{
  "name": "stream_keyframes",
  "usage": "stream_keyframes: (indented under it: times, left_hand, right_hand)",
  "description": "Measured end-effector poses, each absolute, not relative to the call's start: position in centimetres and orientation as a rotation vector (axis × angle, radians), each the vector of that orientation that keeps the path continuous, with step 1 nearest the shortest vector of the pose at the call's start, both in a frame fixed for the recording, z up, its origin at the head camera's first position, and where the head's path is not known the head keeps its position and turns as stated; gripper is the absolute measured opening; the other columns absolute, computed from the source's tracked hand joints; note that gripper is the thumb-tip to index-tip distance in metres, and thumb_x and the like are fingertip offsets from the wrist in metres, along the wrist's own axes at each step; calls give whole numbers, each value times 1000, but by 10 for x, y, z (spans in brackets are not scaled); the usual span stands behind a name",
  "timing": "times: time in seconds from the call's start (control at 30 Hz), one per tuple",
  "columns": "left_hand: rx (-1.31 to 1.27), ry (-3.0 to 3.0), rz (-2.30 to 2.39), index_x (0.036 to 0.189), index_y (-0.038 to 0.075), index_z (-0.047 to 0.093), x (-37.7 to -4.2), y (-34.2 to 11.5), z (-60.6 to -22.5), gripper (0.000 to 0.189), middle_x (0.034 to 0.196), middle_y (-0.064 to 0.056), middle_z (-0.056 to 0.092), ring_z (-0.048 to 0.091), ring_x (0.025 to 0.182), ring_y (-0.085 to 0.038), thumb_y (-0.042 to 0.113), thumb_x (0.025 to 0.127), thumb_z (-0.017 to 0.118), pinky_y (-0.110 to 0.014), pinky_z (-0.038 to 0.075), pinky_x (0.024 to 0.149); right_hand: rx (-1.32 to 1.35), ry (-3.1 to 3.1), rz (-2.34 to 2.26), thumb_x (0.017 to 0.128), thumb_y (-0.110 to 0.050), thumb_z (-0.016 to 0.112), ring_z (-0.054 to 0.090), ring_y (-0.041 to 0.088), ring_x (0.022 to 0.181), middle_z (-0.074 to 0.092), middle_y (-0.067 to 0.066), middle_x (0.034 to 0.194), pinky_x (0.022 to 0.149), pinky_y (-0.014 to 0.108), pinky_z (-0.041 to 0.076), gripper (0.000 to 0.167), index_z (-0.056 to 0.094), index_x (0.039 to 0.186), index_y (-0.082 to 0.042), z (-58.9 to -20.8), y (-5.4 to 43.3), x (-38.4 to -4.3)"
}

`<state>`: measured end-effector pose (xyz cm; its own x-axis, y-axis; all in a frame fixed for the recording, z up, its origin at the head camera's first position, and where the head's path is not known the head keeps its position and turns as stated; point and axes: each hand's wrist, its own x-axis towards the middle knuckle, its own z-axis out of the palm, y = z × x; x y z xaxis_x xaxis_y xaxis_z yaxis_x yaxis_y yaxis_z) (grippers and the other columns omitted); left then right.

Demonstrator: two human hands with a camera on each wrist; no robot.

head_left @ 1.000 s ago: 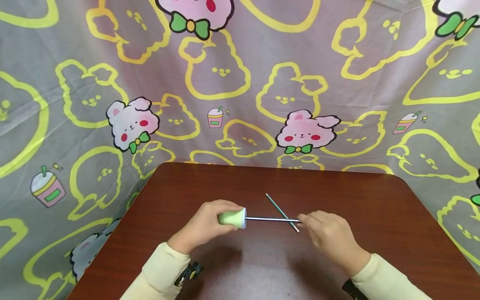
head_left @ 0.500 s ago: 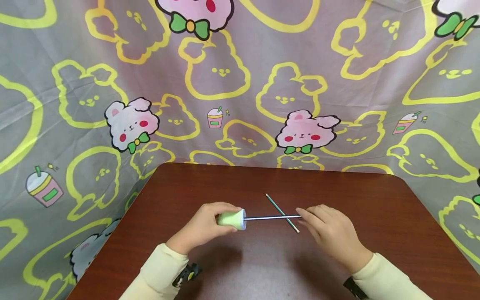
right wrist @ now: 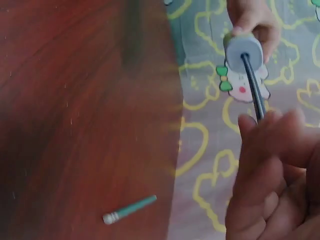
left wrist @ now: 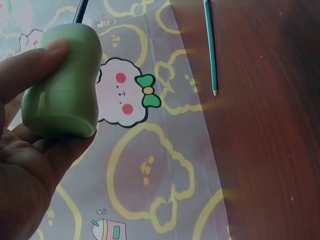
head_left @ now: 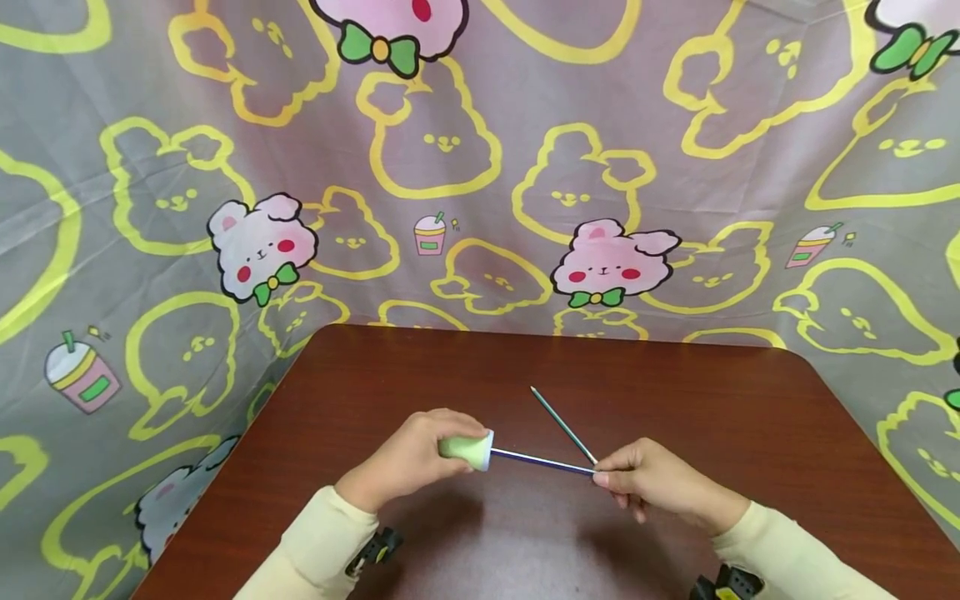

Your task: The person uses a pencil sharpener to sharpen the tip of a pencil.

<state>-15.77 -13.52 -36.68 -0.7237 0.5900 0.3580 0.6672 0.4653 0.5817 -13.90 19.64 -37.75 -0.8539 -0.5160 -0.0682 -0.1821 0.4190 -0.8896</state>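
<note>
My left hand (head_left: 411, 460) grips a small light-green pencil sharpener (head_left: 467, 451) on its side above the table, thumb and fingers round its waist. Its pale blue end faces right. A dark striped pencil (head_left: 536, 460) sits with one end in the hole there, seen clearly in the right wrist view on the sharpener's end face (right wrist: 243, 51). My right hand (head_left: 660, 482) pinches the pencil's other end between thumb and fingers, a little lower than the sharpener. The pencil tip inside the sharpener is hidden.
A teal pencil (head_left: 558, 419) lies slantwise on the dark brown table (head_left: 420, 367) just behind the held pencil, its near end close to my right fingers. A patterned grey cloth (head_left: 480, 217) hangs behind and at both sides.
My right hand has rolled over, bringing its thumb into sight, and dropped slightly. The held pencil now slopes down to the right. My left hand keeps the sharpener, slightly lowered.
</note>
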Motion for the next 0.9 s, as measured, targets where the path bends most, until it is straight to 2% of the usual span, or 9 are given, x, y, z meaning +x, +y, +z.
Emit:
stream_keyframes:
  times: [0.1, 0.2, 0.33, 0.37, 0.47, 0.63, 0.7, 0.77, 0.9]
  left_hand:
    - [-1086, -2611, -1155, 109, 4, 73, -158, -135, -367, 36, 108, -4, 70, 64, 100, -18, 3, 74, 80, -26, 51, 81]
    - [-986, -2646, -1275, 110, 4, 72, -161, -136, -367, 38, 108, -6, 70, 64, 97, -17, 4, 73, 81, -25, 51, 78]
    - [-905, -2670, -1385, 112, 5, 72, -163, -137, -368, 41, 109, -8, 70, 63, 95, -16, 6, 72, 83, -24, 50, 76]
    - [-911, -2669, -1388, 112, 4, 72, -164, -137, -368, 41, 109, -8, 70, 63, 96, -17, 6, 73, 82, -24, 50, 76]
    - [-970, -2650, -1334, 112, 3, 72, -163, -135, -366, 40, 109, -8, 70, 64, 98, -18, 5, 73, 81, -24, 51, 78]
    - [-1111, -2620, -1130, 108, 4, 73, -160, -132, -365, 37, 109, -5, 71, 64, 103, -20, 1, 72, 81, -27, 50, 85]
    - [-1139, -2620, -1089, 107, 5, 74, -160, -131, -366, 37, 108, -5, 71, 64, 103, -20, 0, 71, 81, -28, 50, 85]
    - [-1124, -2632, -1099, 108, 5, 74, -160, -130, -367, 37, 108, -5, 71, 64, 102, -20, 1, 71, 81, -27, 50, 84]
    - [-998, -2655, -1249, 110, 5, 72, -162, -131, -371, 38, 108, -5, 70, 64, 101, -19, 3, 73, 80, -25, 50, 82]
  right_hand:
    - [-691, 2493, -1328, 91, -16, 66, 53, 5, 51, 58, 0, 62, 47, 23, 45, 14, 73, 91, -4, -377, 194, -138]
    - [-1228, 3081, -922, 98, -28, 57, 57, 5, 60, 64, -5, 70, 51, 26, 48, 25, 73, 91, -10, -379, 190, -139]
    - [-1831, 3596, -454, 105, -28, 39, 56, 13, 61, 63, -3, 74, 51, 30, 46, 41, 72, 91, -7, -385, 186, -145]
    - [-1884, 3595, -452, 105, -25, 40, 56, 14, 60, 62, -2, 73, 51, 30, 46, 40, 71, 89, -6, -386, 186, -146]
    - [-1760, 3463, -618, 100, -23, 52, 52, 5, 56, 61, -7, 68, 48, 24, 43, 29, 71, 84, -8, -386, 187, -144]
    - [-929, 2485, -1283, 91, -14, 65, 50, 0, 53, 57, -6, 61, 47, 21, 43, 17, 69, 80, -1, -380, 193, -140]
    - [-721, 2322, -1328, 93, -11, 61, 51, 3, 51, 56, -2, 59, 47, 23, 46, 19, 68, 81, 2, -379, 195, -139]
    - [-780, 2457, -1255, 92, -14, 62, 54, 2, 56, 60, -4, 65, 50, 25, 48, 16, 70, 84, -3, -381, 193, -138]
    - [-1286, 3175, -823, 93, -26, 63, 56, 2, 64, 64, -11, 76, 53, 24, 46, 17, 74, 93, -13, -390, 190, -139]
